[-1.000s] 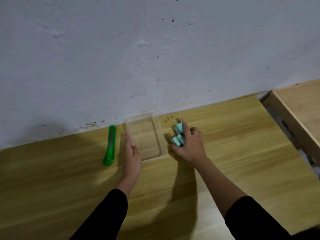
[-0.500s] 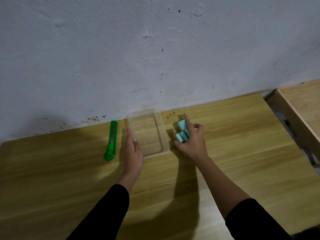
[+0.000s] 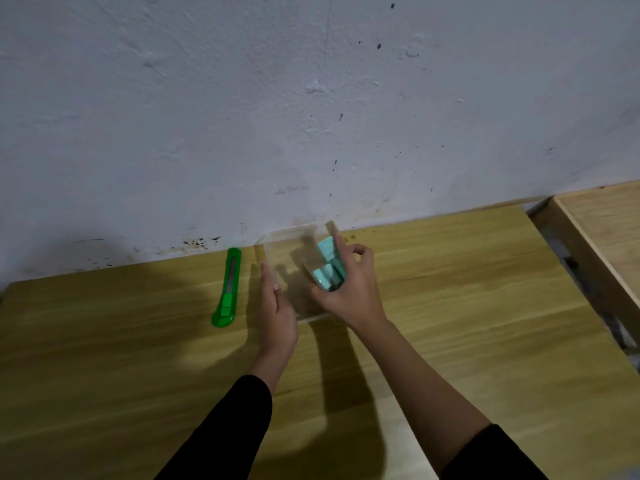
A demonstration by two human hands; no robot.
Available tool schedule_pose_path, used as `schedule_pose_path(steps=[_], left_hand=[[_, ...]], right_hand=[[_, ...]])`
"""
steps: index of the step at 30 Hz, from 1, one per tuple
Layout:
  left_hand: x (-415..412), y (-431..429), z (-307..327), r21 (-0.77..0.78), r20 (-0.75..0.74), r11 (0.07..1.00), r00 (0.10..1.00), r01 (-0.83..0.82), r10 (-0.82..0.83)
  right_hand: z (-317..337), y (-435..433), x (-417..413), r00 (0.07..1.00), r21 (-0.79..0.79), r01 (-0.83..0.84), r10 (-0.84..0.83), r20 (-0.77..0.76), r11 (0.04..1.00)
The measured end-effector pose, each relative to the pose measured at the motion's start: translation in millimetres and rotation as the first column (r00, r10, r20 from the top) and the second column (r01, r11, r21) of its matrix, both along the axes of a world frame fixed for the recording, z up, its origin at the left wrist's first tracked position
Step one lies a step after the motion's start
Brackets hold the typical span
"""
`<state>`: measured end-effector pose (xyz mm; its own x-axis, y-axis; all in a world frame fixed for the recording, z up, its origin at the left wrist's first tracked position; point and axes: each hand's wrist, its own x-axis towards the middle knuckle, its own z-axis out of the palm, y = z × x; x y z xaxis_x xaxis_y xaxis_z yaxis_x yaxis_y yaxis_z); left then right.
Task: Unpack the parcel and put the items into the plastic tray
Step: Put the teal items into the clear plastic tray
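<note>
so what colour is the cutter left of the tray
Green: the cutter shows clearly in the head view.

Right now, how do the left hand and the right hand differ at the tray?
The left hand lies with straight fingers along the left wall of the clear plastic tray and holds nothing; the right hand curls round the teal items. The left hand is outside the tray, low by the table; the right hand appears raised over the tray's right part. Both are bare and at the tray.

Left hand [image 3: 278, 315] flat, fingers straight — right hand [image 3: 353, 293] curled round teal items [image 3: 328, 263].
</note>
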<state>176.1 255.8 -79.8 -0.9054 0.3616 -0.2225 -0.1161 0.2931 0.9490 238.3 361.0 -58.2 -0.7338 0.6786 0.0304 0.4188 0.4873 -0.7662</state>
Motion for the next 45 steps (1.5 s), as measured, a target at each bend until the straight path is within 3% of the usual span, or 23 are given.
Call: schedule_pose_path(steps=[7,13,21,27,32,40,45], left_hand=[[-12.3,-5.9,-1.3,0.277,0.292,0.958,0.956,-0.069,-0.015],[-25.5,-16.9,2.3,0.361,0.415,0.930,0.905,-0.069,-0.094],[-29.0,-21.4,4.2,0.369,0.400,0.929,0.899,0.020,-0.178],[-29.9,-23.3,-0.9,0.347,0.406,0.937,0.894,0.042,-0.190],[-30.0,-24.3,5.0,0.333,0.416,0.942,0.891,0.037,-0.182],[-25.9,-23.4,13.4,0.253,0.325,0.963,0.930,0.088,-0.170],[-26.8,-24.4,11.6,0.273,0.304,0.956,0.933,0.110,-0.194]], right_hand=[[0.2,-13.0,-29.7,0.975,0.168,-0.139,0.105,0.195,0.976],[-3.6,-17.2,-44.2,0.943,0.148,-0.189,0.138,0.303,0.971],[-12.7,-32.5,-42.4,0.952,0.132,-0.151,0.108,0.285,0.980],[-18.5,-43.7,-47.7,0.933,-0.013,-0.077,0.077,0.351,0.997],[-11.7,-39.8,-43.8,0.902,-0.111,-0.141,0.173,0.394,0.984],[0.8,-35.2,-23.7,0.870,-0.143,-0.263,0.298,0.393,0.954],[-6.5,-40.7,-23.0,0.909,-0.082,-0.207,0.223,0.353,0.975]])
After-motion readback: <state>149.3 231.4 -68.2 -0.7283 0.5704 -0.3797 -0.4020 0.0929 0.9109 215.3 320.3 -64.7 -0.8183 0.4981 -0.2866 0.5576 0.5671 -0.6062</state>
